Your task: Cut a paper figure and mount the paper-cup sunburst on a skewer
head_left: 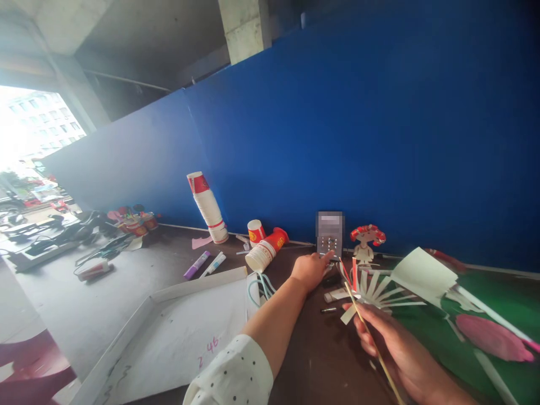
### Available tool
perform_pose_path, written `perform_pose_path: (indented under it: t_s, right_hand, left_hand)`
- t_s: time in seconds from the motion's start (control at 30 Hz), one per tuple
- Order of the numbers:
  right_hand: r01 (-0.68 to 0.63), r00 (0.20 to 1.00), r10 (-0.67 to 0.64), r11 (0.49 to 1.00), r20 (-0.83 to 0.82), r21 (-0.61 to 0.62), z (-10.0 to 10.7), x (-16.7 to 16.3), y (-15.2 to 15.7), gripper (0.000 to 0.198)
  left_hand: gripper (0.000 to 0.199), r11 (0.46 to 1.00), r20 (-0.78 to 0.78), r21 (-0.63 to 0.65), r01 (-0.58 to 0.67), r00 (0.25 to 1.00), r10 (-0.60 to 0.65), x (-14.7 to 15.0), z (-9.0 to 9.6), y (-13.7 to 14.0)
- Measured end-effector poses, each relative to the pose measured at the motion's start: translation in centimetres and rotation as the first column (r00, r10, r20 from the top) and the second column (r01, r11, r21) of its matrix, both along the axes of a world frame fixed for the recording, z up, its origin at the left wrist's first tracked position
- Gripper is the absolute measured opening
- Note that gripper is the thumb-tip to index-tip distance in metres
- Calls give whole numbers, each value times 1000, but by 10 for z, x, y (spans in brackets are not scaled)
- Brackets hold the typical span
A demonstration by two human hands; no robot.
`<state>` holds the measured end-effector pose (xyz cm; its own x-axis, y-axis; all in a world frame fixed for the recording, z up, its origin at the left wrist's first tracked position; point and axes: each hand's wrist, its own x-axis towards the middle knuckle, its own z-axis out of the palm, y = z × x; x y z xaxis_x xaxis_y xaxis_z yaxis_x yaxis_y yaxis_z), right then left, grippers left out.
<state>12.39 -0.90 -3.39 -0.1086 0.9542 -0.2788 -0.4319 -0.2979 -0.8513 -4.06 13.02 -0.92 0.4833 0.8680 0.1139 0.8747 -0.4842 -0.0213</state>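
Note:
My left hand (310,271) reaches forward with a finger stretched out at the lower part of a phone (330,239), which stands upright against the blue wall. Part of the phone's screen is blurred over. In my right hand (383,332) is a thin wooden stick (371,331), slanting up to the left between thumb and fingers. Just beyond that hand lies a paper cup cut into spread white strips (377,287), with some red strips at its left. A small figure with a red-trimmed paper top (366,242) stands behind it.
A shallow white box (181,332) lies at the left front. Stacked paper cups (208,211) lean near the blue wall (358,124); more cups (265,250) lie beside them. Purple glue stick (197,265), white marker (214,263), pale paper (426,278) and a pink oval piece (491,337) are around.

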Motion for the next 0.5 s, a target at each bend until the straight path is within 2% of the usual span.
perform_pose_path:
  t_s: [0.1, 0.23, 0.5]
  right_hand:
    - [-12, 1000, 11, 1000, 4, 29, 1, 0, 0, 36]
    - [14, 1000, -14, 1000, -5, 0, 4, 0, -1, 37]
    - [14, 1000, -14, 1000, -3, -10, 6, -2, -1, 39]
  left_hand:
    - [52, 999, 51, -43, -17, 998, 19, -8, -2, 4]
    - [50, 996, 130, -84, -31, 991, 41, -15, -1, 6]
    - [47, 997, 183, -58, -47, 982, 57, -15, -2, 1]
